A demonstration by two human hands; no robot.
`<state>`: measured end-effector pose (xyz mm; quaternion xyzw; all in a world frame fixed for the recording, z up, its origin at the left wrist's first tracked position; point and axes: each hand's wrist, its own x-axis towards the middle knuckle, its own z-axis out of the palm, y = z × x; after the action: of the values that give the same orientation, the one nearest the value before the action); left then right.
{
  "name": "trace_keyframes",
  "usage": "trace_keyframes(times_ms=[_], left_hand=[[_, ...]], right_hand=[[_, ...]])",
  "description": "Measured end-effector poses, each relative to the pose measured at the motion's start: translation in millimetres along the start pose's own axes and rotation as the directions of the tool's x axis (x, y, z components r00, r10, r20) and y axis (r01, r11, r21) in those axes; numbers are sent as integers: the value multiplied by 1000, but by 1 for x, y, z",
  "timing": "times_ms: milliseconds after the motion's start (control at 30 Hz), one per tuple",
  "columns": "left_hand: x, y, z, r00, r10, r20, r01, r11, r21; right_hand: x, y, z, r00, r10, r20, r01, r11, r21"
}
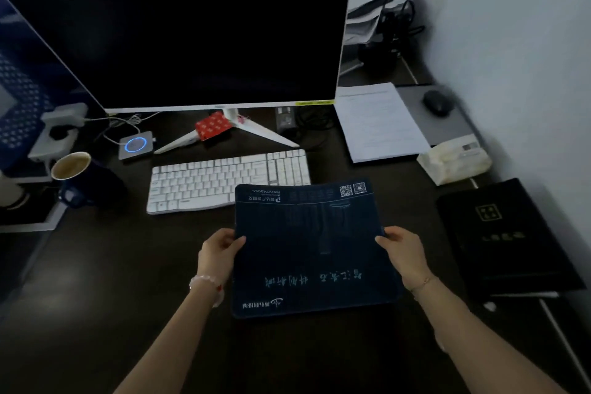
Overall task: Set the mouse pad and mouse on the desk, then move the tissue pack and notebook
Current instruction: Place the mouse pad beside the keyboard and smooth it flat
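Both hands, left hand [220, 249] and right hand [403, 253], pinch the mouse pad's [311, 249] side edges, holding it over the desk [128, 281], overlapping the keyboard [224, 179]. Better to lower it flat, clear of the keys.

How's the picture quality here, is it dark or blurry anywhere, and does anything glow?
Head view: dim overall; the mouse pad, held by left hand and right hand, reads fairly sharp; the right wall and mouse are smeared; wide-angle bending tilts the monitor; a blue ring glows on the small box.
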<state>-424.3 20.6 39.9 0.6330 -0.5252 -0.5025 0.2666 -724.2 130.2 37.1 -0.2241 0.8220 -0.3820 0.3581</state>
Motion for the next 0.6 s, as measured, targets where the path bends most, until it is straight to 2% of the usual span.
trace_keyframes(times_ms=[233,400,600], left_hand=[[-3,31,83,1000,-10,-11,10,998,57],[4,52,129,1000,7,17,-9,993,120],[22,58,162,997,-63,48,56,987,150]], right_hand=[[57,15,-66,1000,5,7,-5,1000,0],[80,27,-96,998,31,-53,-32,999,-22],[101,28,-112,995,43,-94,-50,996,-73]])
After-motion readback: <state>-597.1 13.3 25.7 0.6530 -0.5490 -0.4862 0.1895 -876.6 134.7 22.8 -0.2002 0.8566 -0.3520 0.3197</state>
